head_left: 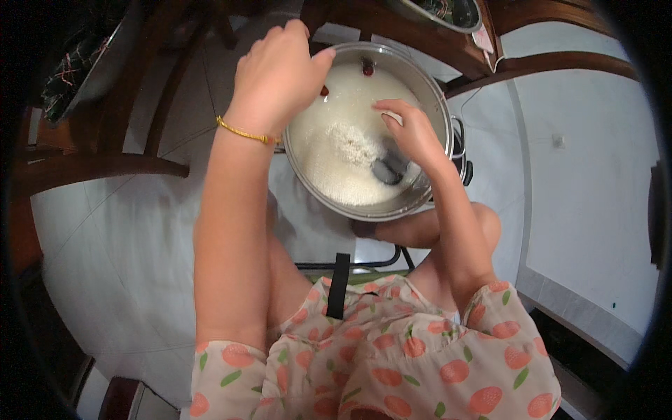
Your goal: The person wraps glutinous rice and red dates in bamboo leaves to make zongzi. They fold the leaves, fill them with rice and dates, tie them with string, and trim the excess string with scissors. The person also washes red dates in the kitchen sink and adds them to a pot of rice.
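A wide metal pot (299,162) stands in front of me, holding pale rice (350,143) in cloudy water. The rice heaps near the middle, and a dark bare patch of the pot's bottom shows beside it. Over the pot's far left rim is my left hand (280,73), its thumb spread from the fingers and nothing visible in it. My right hand (411,133) hovers above the right half of the rice, fingers loosely bent and apart, with nothing seen between them. One dark red piece (367,68) shows at the far inner wall, another (324,91) beside my left hand.
Dark wooden chairs (91,171) stand to the left and far side. A metal tray (465,26) with dark contents rests at the far right, and another tray (84,70) at the far left. A thin black metal frame (378,263) runs between my legs.
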A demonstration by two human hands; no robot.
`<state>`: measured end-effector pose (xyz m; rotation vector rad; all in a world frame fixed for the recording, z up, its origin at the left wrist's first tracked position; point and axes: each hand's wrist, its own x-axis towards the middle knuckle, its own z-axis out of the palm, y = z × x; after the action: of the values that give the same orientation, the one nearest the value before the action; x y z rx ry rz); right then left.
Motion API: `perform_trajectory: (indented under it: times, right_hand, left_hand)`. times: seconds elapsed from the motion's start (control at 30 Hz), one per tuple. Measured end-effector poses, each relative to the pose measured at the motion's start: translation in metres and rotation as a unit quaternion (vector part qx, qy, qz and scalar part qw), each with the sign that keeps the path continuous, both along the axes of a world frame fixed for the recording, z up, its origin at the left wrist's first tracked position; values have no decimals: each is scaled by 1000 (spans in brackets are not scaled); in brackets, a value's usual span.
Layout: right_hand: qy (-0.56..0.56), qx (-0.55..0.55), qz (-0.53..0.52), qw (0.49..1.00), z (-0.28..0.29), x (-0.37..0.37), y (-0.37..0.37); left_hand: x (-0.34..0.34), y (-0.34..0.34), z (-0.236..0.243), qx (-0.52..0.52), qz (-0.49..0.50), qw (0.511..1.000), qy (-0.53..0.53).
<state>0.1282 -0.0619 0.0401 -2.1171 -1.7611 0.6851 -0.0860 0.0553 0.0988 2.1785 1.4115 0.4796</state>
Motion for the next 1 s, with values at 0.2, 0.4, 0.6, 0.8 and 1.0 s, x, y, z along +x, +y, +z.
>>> perform_trajectory:
  times: [0.2, 0.4, 0.6, 0.8, 1.0]
  right_hand:
    - [157, 231, -17, 960, 28, -13, -17]
    - [19, 186, -4, 982, 16, -24, -25]
    - [102, 105, -58, 987, 19, -27, -39]
    - [54, 175, -49, 982, 42, -50, -40]
    - [43, 298, -47, 953, 50, -40, -71]
  left_hand:
    - [0, 2, 5, 21, 14, 1000, 0]
    - [-4, -3, 6, 49, 3, 999, -6]
    - [-7, -6, 9, 15, 28, 999, 8]
    - [-18, -8, 5, 26, 27, 999, 0]
    - [-17, -12, 26, -22, 3, 968, -252]
